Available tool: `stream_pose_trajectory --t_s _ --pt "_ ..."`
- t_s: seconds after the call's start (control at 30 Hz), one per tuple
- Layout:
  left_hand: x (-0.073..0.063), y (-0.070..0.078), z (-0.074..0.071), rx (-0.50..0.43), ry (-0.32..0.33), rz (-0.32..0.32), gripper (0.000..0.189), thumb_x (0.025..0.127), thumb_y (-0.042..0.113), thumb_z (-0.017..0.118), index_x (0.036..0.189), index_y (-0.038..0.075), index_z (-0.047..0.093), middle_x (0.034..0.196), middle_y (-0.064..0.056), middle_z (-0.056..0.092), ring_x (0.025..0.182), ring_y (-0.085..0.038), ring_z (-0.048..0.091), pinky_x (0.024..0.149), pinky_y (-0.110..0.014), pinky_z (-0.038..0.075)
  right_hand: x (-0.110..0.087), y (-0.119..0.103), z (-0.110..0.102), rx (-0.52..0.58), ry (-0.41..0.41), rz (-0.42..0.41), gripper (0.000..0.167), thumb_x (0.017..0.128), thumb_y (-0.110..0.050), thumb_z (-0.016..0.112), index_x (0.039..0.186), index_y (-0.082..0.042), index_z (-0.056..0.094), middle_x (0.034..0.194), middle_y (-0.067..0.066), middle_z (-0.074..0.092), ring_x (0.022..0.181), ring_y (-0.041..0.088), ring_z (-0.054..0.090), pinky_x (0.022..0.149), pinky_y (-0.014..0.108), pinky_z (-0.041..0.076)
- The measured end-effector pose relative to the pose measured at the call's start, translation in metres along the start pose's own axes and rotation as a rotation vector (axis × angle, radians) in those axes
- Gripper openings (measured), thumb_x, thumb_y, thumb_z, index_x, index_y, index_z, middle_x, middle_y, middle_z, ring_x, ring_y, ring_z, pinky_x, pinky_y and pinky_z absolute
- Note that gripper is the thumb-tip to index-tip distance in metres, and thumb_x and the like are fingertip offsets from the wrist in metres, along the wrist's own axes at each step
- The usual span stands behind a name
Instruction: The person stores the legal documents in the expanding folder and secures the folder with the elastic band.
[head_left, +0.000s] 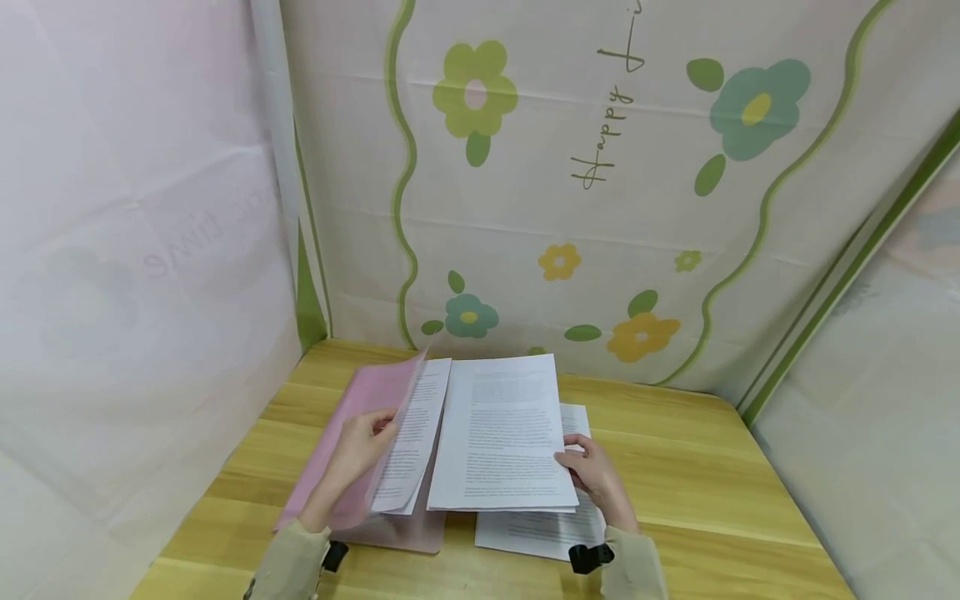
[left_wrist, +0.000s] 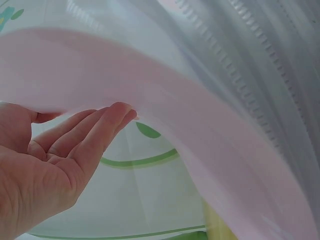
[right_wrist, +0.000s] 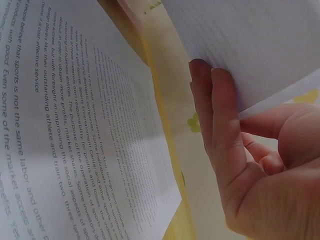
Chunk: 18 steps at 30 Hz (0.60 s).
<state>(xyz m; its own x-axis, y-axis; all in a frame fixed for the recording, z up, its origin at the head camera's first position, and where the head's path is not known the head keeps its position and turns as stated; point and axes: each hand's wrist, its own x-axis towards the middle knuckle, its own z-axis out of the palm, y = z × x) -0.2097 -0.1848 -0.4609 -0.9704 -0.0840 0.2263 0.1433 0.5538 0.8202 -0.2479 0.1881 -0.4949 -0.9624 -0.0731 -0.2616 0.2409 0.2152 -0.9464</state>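
Note:
A pink folder point(head_left: 365, 396) lies at the left of the table, its translucent cover raised and bowed. My left hand point(head_left: 360, 446) pinches the edge of that cover, and the left wrist view shows the curved pink sheet point(left_wrist: 165, 95) at its fingertips. Printed papers point(head_left: 416, 437) stand partly inside the folder. To the right, my right hand point(head_left: 594, 477) grips the right edge of several printed sheets point(head_left: 510, 425), thumb on one face and fingers on the other. These sheets are raised above another printed sheet point(head_left: 540, 535) on the table, which they partly cover.
The wooden table point(head_left: 675, 467) extends to the right of the papers. A flowered fabric sheet point(head_left: 517, 225) hangs behind its far edge, with pale fabric walls point(head_left: 150, 250) at both sides. A black strap point(head_left: 590, 558) is at the right wrist.

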Motion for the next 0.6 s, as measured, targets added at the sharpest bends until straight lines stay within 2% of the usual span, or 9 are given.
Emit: stream_pose_trajectory --t_s 0.37,0.6 --pt "-0.0034 0.0024 -0.0027 0.012 -0.004 -0.011 0.031 0.089 0.004 0.060 0.116 -0.005 0.070 0.102 -0.019 0.076 0.085 -0.017 0.070 0.066 -0.016 0.051 -0.0040 -0.0026 0.0004 0.018 0.007 -0.010 0.032 0.094 -0.005 0.059 0.123 0.006 0.049 0.077 -0.002 0.071 0.062 0.006 0.063 0.055 0.021 0.052" --pt "-0.0048 0.0029 -0.0018 0.028 0.004 -0.010 0.029 0.090 0.007 0.060 0.116 -0.003 0.072 0.101 -0.016 0.076 0.081 -0.011 0.067 0.066 -0.017 0.049 -0.0054 -0.0003 0.0070 -0.004 -0.028 -0.015 0.035 0.094 -0.006 0.061 0.124 0.006 0.050 0.069 -0.006 0.067 0.055 0.004 0.054 0.052 0.020 0.046"
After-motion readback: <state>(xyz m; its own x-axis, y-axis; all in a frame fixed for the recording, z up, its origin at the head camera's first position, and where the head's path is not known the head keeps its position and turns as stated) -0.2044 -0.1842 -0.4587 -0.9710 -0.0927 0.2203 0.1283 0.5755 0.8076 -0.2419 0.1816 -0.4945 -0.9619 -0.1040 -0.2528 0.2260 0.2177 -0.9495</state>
